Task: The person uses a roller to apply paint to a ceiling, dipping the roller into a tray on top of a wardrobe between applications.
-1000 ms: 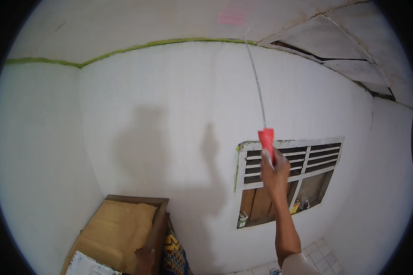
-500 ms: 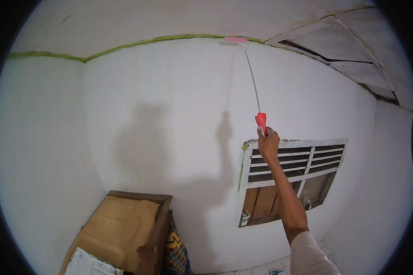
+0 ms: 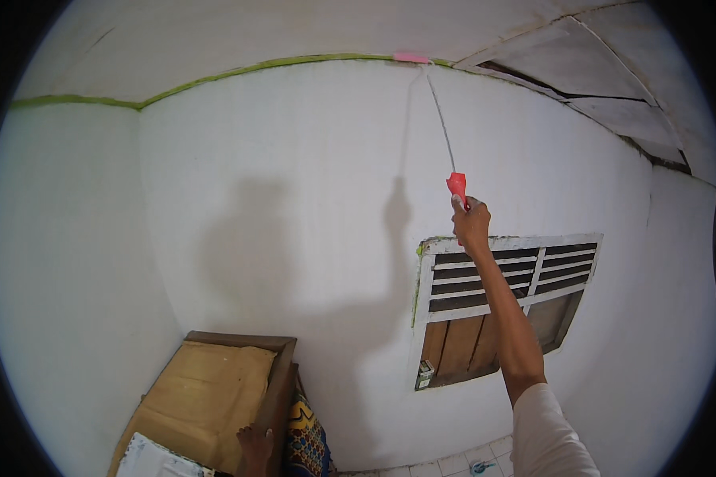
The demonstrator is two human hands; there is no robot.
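Observation:
My right hand (image 3: 471,224) is raised in front of the white wall, closed around the red handle of a paint roller (image 3: 456,184). From the handle a thin metal rod runs up to a pink roller sleeve (image 3: 410,57), which sits at the green strip (image 3: 294,62) where wall and ceiling meet. Low in the view, my left hand (image 3: 254,447) rests on the wooden rim of a cabinet (image 3: 277,397), its fingers laid over toward the brown cardboard (image 3: 203,378) on top. Part of that hand is dark and hard to make out.
A white-framed window (image 3: 509,306) with slats and brown panels is right of centre, a small box (image 3: 425,374) on its sill. Patterned cloth (image 3: 306,433) hangs beside the cabinet; a paint-smeared white object (image 3: 155,459) lies on it. Ceiling panels (image 3: 612,111) sag at upper right.
My right hand and the roller have moved up, bringing the pink sleeve from just below the green strip onto it. My left hand has stayed on the cabinet rim.

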